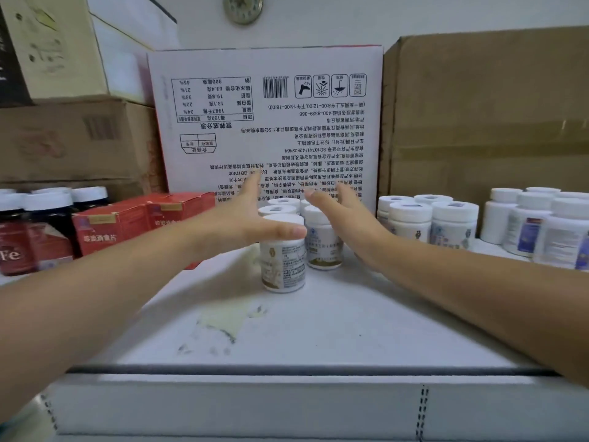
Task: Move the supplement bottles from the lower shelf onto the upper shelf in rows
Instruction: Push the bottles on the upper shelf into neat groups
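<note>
Supplement bottles (pixel 288 250), cylindrical and white-capped, are standing bracketed: left hand (pixel 242 218) spread, thumb crossing the front one; right hand (pixel 349 224) spread flat opposite. Scuffed shelf (pixel 318 333) is lying open between forearms.

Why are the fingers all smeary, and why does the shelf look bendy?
Head view: the left hand and right hand are smeared by motion blur, mostly at the fingertips, while the print on the white box is readable. Head view again: the wide lens bows the shelf edge and tilts the side cartons; light is soft, without glare.
</note>
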`<state>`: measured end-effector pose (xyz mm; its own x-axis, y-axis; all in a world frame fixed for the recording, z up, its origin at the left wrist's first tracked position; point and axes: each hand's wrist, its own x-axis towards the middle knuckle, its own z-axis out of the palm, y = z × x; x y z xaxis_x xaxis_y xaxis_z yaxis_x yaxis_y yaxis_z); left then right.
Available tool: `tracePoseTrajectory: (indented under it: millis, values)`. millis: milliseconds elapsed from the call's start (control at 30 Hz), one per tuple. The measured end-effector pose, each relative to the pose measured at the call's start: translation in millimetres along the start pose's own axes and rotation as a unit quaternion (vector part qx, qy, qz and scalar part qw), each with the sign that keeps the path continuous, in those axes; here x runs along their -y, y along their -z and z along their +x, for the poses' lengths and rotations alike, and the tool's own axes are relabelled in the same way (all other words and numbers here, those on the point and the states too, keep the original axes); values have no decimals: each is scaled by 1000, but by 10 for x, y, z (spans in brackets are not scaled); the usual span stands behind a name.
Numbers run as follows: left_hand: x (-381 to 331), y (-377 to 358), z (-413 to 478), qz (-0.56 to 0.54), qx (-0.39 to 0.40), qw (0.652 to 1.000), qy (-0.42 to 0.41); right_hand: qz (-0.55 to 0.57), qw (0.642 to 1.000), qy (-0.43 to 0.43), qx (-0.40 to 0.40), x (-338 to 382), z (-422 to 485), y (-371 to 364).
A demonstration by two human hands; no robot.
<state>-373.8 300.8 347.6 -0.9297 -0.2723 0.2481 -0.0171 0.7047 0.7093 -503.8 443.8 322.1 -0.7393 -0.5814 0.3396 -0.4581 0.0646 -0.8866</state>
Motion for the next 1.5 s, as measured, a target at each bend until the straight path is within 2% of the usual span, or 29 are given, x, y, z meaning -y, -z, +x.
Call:
tracePoseTrajectory:
  millis: [167,267,367,533,900,1200,1500]
  values:
    - [216,-136,-3,-59,49,997,-17,11,1000,2,13,-115,-3,13]
    - [296,-181,32,-117,52,991,-27,30,999,-6,20,-150,32,-13]
    - [341,-196,64,-117,52,991,-39,57,998,-12,28,-179,68,-18]
    - [419,-206,147,-91,118,985,-88,77,996,-18,50,-199,101,-8]
    - [430,-134,157,-118,91,988,-44,95,993,-10,69,-274,172,-24]
    - [422,-150,148,-130,74,988,-49,85,994,4,73,-302,193,-10]
    - [430,-145,110,-95,67,992,-52,72,996,16,58,-296,161,-13]
